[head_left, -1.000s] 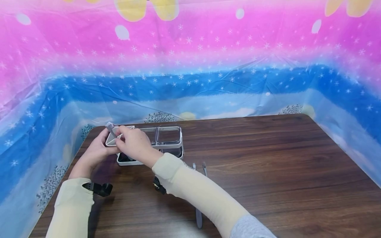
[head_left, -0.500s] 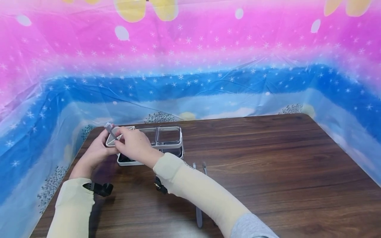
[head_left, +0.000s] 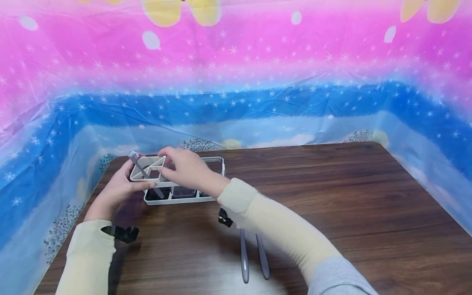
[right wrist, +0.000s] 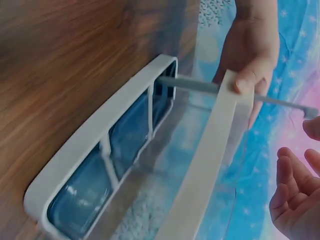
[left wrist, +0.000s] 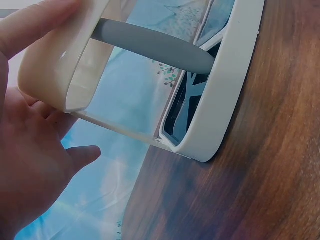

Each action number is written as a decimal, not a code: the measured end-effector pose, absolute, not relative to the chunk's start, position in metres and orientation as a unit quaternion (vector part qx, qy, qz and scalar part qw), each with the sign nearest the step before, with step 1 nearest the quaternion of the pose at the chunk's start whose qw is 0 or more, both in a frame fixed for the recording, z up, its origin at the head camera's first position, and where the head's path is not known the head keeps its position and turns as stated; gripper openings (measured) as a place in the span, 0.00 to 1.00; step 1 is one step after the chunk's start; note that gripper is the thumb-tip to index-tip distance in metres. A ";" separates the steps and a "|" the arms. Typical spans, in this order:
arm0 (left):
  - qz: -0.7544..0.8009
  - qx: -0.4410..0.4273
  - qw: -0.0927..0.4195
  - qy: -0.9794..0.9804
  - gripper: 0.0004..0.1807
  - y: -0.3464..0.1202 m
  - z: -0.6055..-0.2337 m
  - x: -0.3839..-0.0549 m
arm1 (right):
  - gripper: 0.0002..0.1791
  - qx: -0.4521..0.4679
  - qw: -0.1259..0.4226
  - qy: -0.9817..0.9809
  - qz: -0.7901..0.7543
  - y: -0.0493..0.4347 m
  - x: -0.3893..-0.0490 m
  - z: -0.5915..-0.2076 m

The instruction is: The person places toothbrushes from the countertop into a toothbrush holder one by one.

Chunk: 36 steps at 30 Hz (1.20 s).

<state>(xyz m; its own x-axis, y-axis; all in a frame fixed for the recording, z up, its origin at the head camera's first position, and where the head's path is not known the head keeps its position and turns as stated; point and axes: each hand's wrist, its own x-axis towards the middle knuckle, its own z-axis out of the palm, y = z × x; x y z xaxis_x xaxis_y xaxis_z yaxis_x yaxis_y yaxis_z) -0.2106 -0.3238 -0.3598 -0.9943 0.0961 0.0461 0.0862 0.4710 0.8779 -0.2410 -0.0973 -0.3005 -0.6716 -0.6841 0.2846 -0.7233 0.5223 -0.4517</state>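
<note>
A white toothbrush holder, with a divided upper rack and a dark-floored base tray, stands at the table's back left. One grey toothbrush leans in its left compartment, bristles up; its thick handle reaches down to the base in the left wrist view. My left hand grips the rack's left end, thumb along the front rim. Over the rack's middle is my right hand, fingers loosely bent and holding nothing. In the right wrist view its fingers are beside the brush head, apart from it.
Two more grey-handled items, a left one and a right one, lie on the brown wooden table under my right forearm, which hides their upper ends. A patterned cloth hangs behind the table.
My right hand has let go of the toothbrush and moved right across the rack. The brush stays leaning in the compartment. My left hand keeps its grip on the holder.
</note>
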 end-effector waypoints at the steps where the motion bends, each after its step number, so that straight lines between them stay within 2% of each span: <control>1: 0.513 0.054 0.003 0.857 0.53 -0.324 -0.360 -0.211 | 0.21 0.405 0.036 -0.870 0.277 -0.091 -0.242 -0.300; 10: 0.511 0.035 0.003 0.859 0.58 -0.322 -0.360 -0.211 | 0.24 0.388 0.020 -0.873 0.296 -0.032 -0.247 -0.300; 20: 0.507 0.038 0.007 0.861 0.57 -0.323 -0.360 -0.211 | 0.23 0.340 0.029 -0.879 0.334 0.030 -0.257 -0.302; 29: 0.508 0.044 -0.001 0.860 0.53 -0.324 -0.363 -0.212 | 0.23 0.307 0.028 -0.882 0.356 0.066 -0.257 -0.301; 36: 0.512 0.044 0.006 0.858 0.57 -0.324 -0.363 -0.213 | 0.22 0.285 0.036 -0.889 0.356 0.090 -0.251 -0.313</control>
<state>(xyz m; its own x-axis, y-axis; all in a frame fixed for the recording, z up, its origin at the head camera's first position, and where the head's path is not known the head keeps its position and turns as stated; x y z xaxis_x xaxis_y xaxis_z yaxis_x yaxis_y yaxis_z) -0.2129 -0.3237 -0.3625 -0.9961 0.0810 0.0351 0.0693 0.4721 0.8788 -0.2509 0.0900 -0.3131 -0.8350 -0.4807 0.2677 -0.5325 0.5835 -0.6132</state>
